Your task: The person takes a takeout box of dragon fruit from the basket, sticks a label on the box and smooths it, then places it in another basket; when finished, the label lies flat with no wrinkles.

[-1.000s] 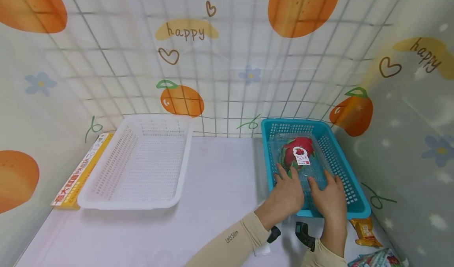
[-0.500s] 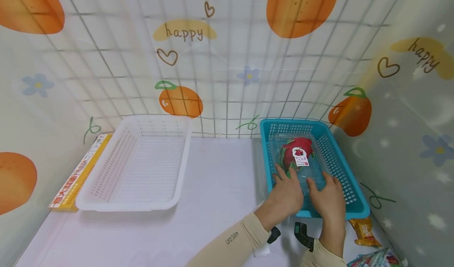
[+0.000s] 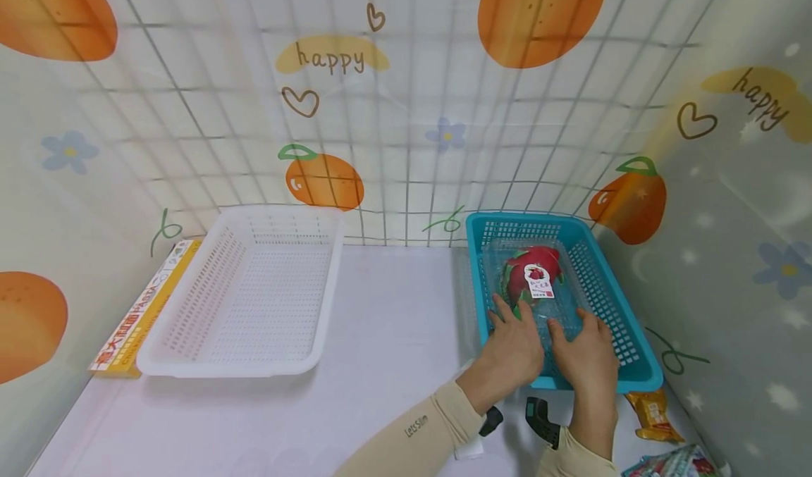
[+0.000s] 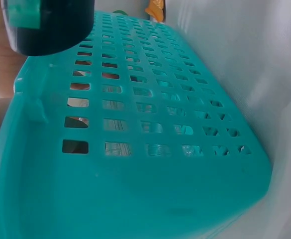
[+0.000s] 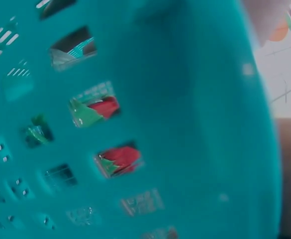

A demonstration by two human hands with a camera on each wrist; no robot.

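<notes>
A red dragon fruit [image 3: 548, 260] with green scales and a white label lies in a clear plastic box [image 3: 558, 311] inside the teal basket [image 3: 624, 308]. My left hand [image 3: 512, 343] rests its spread fingers on the near left part of the box, close to the fruit. Beside it, my right hand [image 3: 586, 350] touches the box's near right part, thumb and fingers apart. In the left wrist view the perforated basket wall [image 4: 150, 184] covers the left fingers. Through the basket holes in the right wrist view, bits of the dragon fruit [image 5: 128, 157] show; right fingertips are hidden.
A white perforated basket [image 3: 266, 301] stands at the left, next to a yellow-and-white box [image 3: 149, 308]. Near the right front lie an orange-gold packet [image 3: 653, 415] and a colourful bag [image 3: 675, 461]. A fabric-covered grid wall [image 3: 406, 125] rises behind the table.
</notes>
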